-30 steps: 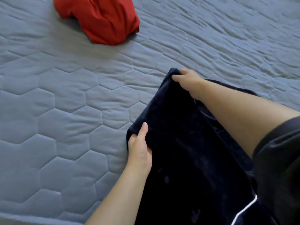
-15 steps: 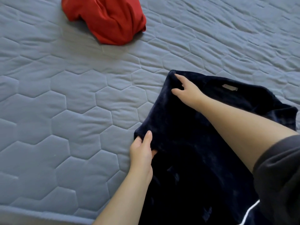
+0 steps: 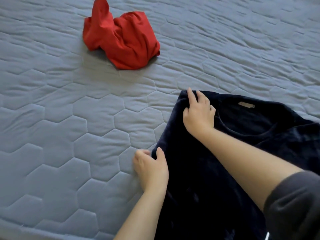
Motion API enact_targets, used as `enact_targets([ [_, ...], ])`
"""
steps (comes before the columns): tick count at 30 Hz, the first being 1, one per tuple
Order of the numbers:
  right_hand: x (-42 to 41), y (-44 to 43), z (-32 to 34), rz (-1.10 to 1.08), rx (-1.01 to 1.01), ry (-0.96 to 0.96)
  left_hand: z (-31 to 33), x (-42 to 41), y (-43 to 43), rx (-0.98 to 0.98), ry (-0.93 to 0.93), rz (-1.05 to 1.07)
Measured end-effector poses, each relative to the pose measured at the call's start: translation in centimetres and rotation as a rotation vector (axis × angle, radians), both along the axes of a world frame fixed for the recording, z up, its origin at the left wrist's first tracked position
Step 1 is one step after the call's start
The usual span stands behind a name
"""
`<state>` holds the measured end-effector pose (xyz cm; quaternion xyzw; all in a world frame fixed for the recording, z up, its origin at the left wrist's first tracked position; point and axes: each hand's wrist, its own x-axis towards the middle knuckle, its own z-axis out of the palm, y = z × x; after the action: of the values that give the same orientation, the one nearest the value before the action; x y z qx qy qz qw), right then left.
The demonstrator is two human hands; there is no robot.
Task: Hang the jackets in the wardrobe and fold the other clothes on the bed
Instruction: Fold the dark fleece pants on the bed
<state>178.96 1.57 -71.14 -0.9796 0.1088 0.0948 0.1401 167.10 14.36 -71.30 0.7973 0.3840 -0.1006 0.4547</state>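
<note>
A dark navy velvety top [image 3: 204,170] lies spread on the grey-blue quilted bed [image 3: 60,135], its round neckline and label facing up at the right. My right hand [image 3: 197,113] holds the top's far left corner, fingers curled into the cloth at the shoulder. My left hand [image 3: 150,167] pinches the top's left edge lower down, thumb on the cloth and fingers tucked under it. A crumpled red garment [image 3: 121,42] lies in a heap farther up the bed, apart from both hands.
The bed's near edge [image 3: 26,229] runs along the bottom left. My dark sleeve [image 3: 294,205] covers the lower right corner. Bare quilt stretches to the left of the navy top and between it and the red garment.
The navy top has been lowered and spread flat, so the neckline and label now show. Both hands kept hold of its left edge. The view shifted, so the red garment sits lower in frame.
</note>
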Motion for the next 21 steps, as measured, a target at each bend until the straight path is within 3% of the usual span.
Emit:
enact_targets([
  [3, -2.9, 0.5, -1.1, 0.25, -0.086, -0.063, 0.4, -0.6, 0.3, 0.377, -0.261, -0.443],
  [7, -3.2, -0.2, -5.1, 0.325, -0.079, 0.145, -2.6, -0.8, 0.3, 0.639, -0.255, -0.959],
  [9, -2.7, -0.8, -7.0, 0.328, -0.085, 0.17, -4.8, -1.2, 0.9, 0.732, -0.235, -1.116],
  [15, -3.8, -2.3, -7.6, 0.4, -0.022, 0.076, -7.4, -1.9, 1.4, 0.756, -0.081, -1.073],
  [21, -12.8, -9.5, -2.4, 0.343, -0.088, 0.145, -3.4, -6.1, 2.8, 0.501, -0.05, -0.99],
])
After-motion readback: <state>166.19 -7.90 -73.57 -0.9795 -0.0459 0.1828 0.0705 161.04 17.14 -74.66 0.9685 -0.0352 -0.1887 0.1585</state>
